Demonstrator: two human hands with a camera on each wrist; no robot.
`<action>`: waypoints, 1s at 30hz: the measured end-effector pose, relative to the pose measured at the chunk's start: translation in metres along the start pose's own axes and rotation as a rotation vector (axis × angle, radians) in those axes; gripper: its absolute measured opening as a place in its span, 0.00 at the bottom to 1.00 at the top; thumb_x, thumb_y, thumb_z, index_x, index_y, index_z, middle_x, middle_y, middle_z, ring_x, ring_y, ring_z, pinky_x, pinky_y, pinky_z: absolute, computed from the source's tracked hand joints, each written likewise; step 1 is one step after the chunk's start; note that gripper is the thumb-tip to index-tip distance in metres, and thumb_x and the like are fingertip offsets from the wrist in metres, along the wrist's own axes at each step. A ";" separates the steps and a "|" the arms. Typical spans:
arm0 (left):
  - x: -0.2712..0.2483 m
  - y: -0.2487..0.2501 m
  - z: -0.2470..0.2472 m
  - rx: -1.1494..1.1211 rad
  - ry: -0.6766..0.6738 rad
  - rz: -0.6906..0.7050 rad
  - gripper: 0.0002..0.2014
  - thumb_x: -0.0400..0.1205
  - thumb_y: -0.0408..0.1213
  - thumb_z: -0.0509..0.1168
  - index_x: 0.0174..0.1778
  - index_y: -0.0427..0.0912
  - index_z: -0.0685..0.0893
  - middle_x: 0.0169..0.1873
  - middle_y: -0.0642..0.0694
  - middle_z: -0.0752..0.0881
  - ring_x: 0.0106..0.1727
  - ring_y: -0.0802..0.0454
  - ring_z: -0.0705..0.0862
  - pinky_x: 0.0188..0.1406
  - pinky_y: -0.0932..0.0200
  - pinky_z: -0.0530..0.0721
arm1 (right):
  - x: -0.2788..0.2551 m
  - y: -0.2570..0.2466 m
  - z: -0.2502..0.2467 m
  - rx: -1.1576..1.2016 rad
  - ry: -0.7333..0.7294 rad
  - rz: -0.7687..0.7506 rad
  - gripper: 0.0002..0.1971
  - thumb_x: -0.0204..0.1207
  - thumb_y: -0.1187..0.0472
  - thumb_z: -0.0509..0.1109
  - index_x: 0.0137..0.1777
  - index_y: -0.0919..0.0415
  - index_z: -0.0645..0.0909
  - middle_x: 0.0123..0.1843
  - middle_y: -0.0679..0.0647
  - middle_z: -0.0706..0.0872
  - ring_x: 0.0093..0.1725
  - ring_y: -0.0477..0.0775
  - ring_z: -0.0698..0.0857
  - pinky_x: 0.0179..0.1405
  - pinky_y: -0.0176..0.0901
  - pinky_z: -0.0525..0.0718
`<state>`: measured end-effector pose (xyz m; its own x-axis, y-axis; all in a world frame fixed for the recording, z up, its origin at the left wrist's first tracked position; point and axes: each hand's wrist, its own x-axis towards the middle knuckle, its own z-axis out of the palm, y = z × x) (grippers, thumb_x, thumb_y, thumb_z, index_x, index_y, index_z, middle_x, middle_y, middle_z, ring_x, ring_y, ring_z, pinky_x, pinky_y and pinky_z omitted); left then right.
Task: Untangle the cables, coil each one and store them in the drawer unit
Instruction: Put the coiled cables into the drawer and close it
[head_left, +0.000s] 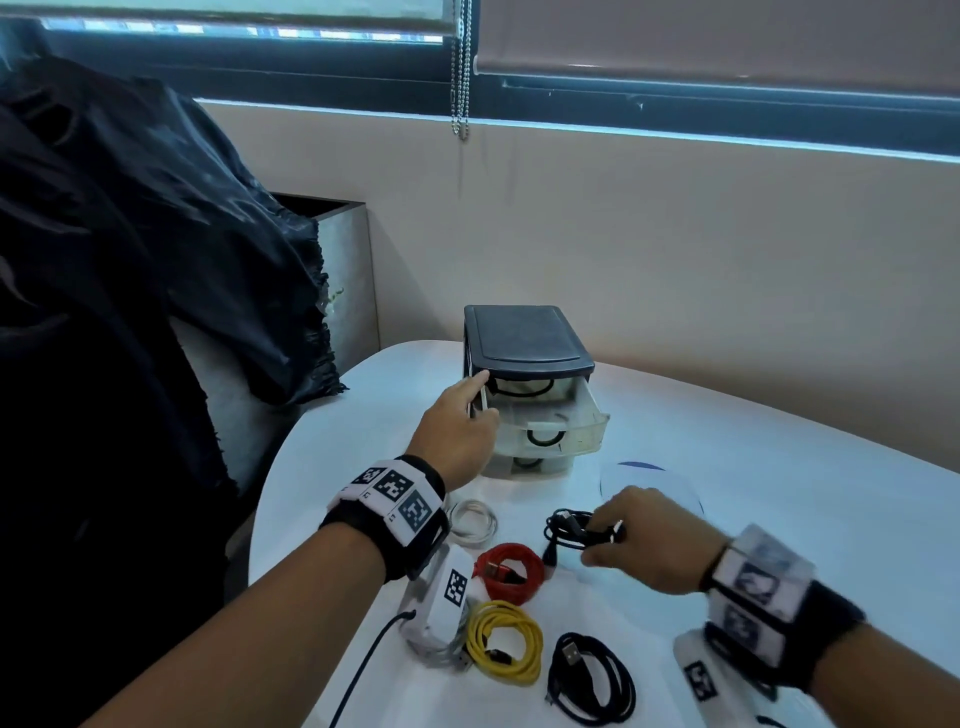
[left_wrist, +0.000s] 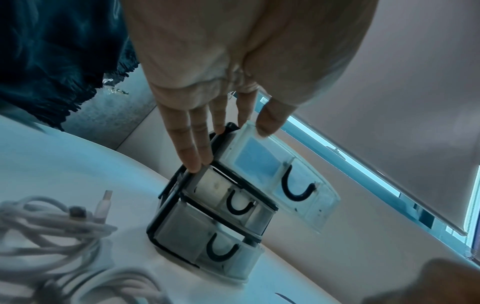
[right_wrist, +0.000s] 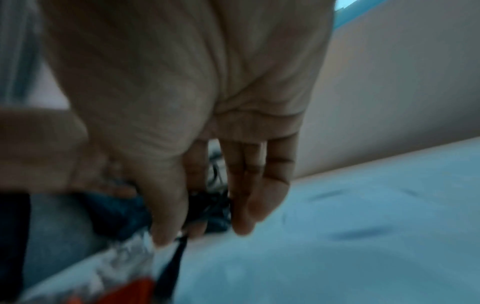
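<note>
On the bench (head_left: 727, 467), near the drawer unit (head_left: 524, 384), the right hand (head_left: 649, 540) pinches a black cable (head_left: 571, 530) coil. It looks light, soft and floppy, so hold all its loops together. The left hand (head_left: 457, 431) has straight fingers (left_wrist: 192, 148) touching the open top drawer (head_left: 561, 421).
</note>
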<state>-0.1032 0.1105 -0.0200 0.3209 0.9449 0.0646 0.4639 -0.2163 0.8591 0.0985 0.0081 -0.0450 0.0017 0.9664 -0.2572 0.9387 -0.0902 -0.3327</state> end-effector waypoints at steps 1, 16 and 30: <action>0.000 0.001 -0.001 -0.010 -0.018 -0.010 0.27 0.87 0.37 0.57 0.84 0.53 0.64 0.84 0.54 0.64 0.83 0.56 0.63 0.80 0.60 0.60 | -0.012 -0.001 -0.016 0.022 -0.005 -0.027 0.05 0.74 0.45 0.76 0.38 0.40 0.87 0.41 0.44 0.88 0.43 0.48 0.86 0.44 0.41 0.83; 0.000 0.012 -0.002 -0.004 -0.076 -0.050 0.32 0.83 0.38 0.57 0.86 0.55 0.60 0.80 0.47 0.72 0.72 0.33 0.78 0.67 0.41 0.80 | 0.066 -0.056 -0.100 -0.184 0.150 -0.044 0.18 0.74 0.41 0.74 0.47 0.56 0.90 0.43 0.51 0.92 0.45 0.53 0.89 0.49 0.51 0.88; 0.008 0.001 -0.004 -0.004 -0.073 -0.014 0.29 0.85 0.38 0.58 0.85 0.51 0.64 0.81 0.51 0.69 0.54 0.49 0.87 0.49 0.59 0.82 | 0.090 -0.057 -0.084 -0.310 0.256 0.017 0.04 0.66 0.63 0.75 0.38 0.61 0.82 0.36 0.56 0.87 0.35 0.57 0.85 0.29 0.41 0.81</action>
<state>-0.1034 0.1185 -0.0168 0.3737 0.9274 0.0153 0.4653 -0.2018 0.8618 0.0739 0.1199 0.0270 0.0675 0.9976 -0.0133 0.9972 -0.0679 -0.0308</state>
